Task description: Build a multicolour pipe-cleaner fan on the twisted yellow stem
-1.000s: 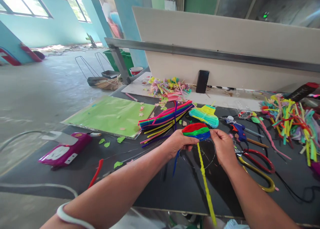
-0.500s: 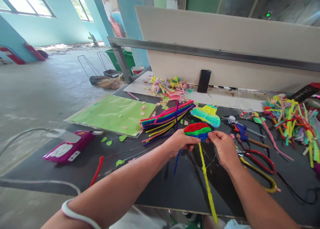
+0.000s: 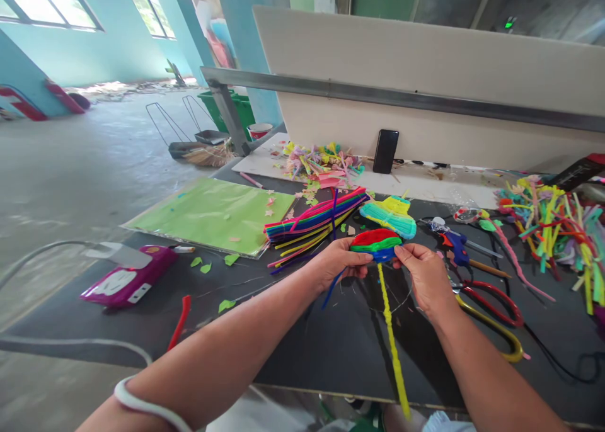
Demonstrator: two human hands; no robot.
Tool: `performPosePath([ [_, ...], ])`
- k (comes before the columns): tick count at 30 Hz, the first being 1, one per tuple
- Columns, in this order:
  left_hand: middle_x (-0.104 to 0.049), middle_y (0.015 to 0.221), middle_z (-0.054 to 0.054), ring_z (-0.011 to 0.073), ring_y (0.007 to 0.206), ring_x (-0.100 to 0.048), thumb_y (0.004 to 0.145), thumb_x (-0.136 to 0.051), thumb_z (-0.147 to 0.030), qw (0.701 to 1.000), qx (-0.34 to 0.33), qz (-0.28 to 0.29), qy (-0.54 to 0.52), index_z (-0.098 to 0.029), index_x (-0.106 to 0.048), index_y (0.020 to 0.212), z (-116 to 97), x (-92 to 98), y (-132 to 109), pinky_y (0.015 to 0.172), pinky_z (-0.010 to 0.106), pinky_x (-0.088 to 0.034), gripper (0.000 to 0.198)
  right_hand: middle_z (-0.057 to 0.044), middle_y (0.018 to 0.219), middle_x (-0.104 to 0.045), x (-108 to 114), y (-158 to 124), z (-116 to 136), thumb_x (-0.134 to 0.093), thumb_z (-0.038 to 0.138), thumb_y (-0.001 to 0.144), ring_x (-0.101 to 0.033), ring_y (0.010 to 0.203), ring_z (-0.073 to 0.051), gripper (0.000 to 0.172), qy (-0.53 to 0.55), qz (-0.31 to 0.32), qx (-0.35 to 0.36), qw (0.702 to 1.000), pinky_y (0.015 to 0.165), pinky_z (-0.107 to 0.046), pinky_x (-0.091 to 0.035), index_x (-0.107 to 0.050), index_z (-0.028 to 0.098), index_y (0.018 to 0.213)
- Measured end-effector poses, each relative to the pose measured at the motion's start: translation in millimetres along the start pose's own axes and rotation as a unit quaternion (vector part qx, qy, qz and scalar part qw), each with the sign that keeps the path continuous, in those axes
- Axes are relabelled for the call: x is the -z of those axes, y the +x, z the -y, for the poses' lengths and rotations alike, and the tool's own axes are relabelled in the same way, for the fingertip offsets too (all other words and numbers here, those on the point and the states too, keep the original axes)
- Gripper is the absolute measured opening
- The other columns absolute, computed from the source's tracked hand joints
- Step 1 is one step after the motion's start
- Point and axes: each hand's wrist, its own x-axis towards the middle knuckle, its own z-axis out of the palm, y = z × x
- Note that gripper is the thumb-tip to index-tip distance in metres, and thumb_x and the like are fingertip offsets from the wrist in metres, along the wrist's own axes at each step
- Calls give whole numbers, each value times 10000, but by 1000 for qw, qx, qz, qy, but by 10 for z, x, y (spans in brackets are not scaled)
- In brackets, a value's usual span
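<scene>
Between my two hands is a small pipe-cleaner piece (image 3: 377,242) with red, green and blue bands. My left hand (image 3: 346,260) pinches its left end, and my right hand (image 3: 420,273) grips its right end between thumb and fingers. A yellow pipe cleaner (image 3: 388,322) hangs from beneath it toward the table's front edge. A loose blue end (image 3: 331,290) sticks out below my left hand. Just behind lies a turquoise and yellow pipe-cleaner shape (image 3: 390,216). To its left is a bundle of coloured pipe cleaners (image 3: 314,221).
Right of my hands lie scissors (image 3: 491,312) with red and yellow handles and a blue glue gun (image 3: 456,248). Pipe-cleaner scraps (image 3: 558,230) are heaped farther right. A phone (image 3: 386,152) leans at the back. On the left are a green sheet (image 3: 212,215) and a purple pouch (image 3: 130,278).
The banded piece has turned slightly and sits a little more to the right, with more of its blue band showing. Both hands keep hold; the loose blue end swings left.
</scene>
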Motion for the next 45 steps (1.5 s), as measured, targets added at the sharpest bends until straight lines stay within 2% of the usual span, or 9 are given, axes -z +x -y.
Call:
performPosePath([
  [5, -659, 796, 74, 104, 507, -579, 724, -679, -332, 999, 5, 4, -49, -151, -598, 1098, -74, -69, -27, 538, 258, -484, 423, -8, 608, -638, -6, 15, 17, -758, 382, 630, -523, 544, -121, 233, 50, 6, -18, 999, 576, -271, -405, -674, 169, 670],
  [10, -647, 780, 104, 152, 598, -631, 770, -596, -460, 995, 51, 23, -86, -71, -629, 968, -102, -64, -21, 620, 300, -529, 438, -12, 587, -623, -15, 17, 63, -773, 381, 603, -522, 528, -121, 250, 100, 12, -37, 994, 532, -260, -402, -665, 159, 643],
  [17, -646, 760, 51, 132, 601, -643, 661, -750, -210, 997, -6, 47, -56, -128, -582, 981, -26, -39, -37, 626, 279, -543, 371, 16, 566, -615, -16, 15, 51, -758, 356, 642, -520, 527, -93, 231, 110, 17, -24, 994, 554, -224, -392, -663, 146, 653],
  [23, -620, 665, 22, 114, 483, -598, 683, -727, -222, 1000, -12, 19, -10, -120, -576, 960, -7, -16, -17, 481, 240, -514, 331, 17, 626, -640, -32, -1, 31, -772, 332, 644, -541, 564, -86, 212, 153, 56, -56, 985, 594, -217, -419, -671, 151, 689],
  [29, -619, 658, 24, 91, 474, -582, 719, -692, -213, 999, -17, 12, -26, -97, -597, 920, -18, 24, 13, 486, 225, -511, 251, -9, 853, -694, -48, -26, -7, -784, 249, 634, -602, 762, -117, 271, 159, 140, -101, 972, 744, -259, -467, -690, 178, 879],
  [33, -616, 655, 24, 98, 467, -581, 710, -699, -230, 1000, -9, 16, -16, -102, -596, 893, -11, 11, 4, 484, 238, -512, 245, -5, 778, -704, -77, -38, -35, -786, 277, 623, -614, 693, -121, 234, 140, 128, -104, 976, 734, -279, -484, -706, 171, 815],
  [39, -600, 668, -12, 75, 449, -541, 667, -727, -223, 999, -9, 28, 36, -159, -586, 1036, -81, 15, -33, 454, 210, -447, 400, -14, 706, -700, -56, -24, -23, -775, 326, 624, -622, 627, -148, 220, 77, 88, -61, 991, 628, -282, -514, -710, 166, 760],
  [42, -548, 570, -33, 60, 440, -497, 634, -737, -164, 997, -12, 28, 66, -129, -614, 956, -137, 38, -35, 468, 204, -421, 346, -14, 699, -695, -28, -20, -9, -766, 350, 636, -622, 607, -147, 233, 55, 66, -45, 995, 603, -283, -527, -701, 161, 755],
  [45, -482, 521, -51, 42, 410, -435, 643, -730, -173, 999, -2, 29, 27, -115, -608, 847, -167, 40, -33, 439, 195, -379, 245, -1, 715, -686, -30, -33, 12, -763, 343, 646, -621, 587, -130, 234, 82, 71, -45, 993, 581, -277, -536, -684, 167, 778],
])
